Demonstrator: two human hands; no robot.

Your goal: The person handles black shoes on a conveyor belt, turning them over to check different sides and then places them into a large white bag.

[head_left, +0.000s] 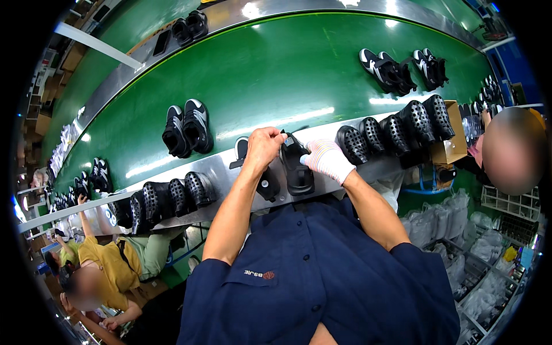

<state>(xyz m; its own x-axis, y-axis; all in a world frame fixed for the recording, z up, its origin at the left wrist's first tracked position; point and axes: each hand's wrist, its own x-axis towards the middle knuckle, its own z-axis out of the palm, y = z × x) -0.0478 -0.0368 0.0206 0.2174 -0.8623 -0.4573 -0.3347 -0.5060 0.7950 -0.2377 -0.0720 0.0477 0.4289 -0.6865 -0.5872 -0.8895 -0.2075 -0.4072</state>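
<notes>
A black shoe (298, 176) rests on the metal ledge in front of my body, between my two hands. My bare left hand (264, 148) is closed, thumb and fingers pinching at the shoe's upper edge beside a small pale patch. Against the shoe's other side is my right hand (329, 160), in a white glove with coloured stripes, its fingers curled onto the upper; part of its grip is hidden. A second black shoe (268, 185) lies just left, partly covered by my left wrist and forearm.
Black perforated shoe forms (177, 197) line the ledge at left, with more forms (394, 133) at right beside a cardboard box (454, 144). Pairs of black-and-white sneakers (197, 126) sit on the green conveyor belt (276, 69). Co-workers sit on both sides. Crates of clear bags (483, 247) stand lower right.
</notes>
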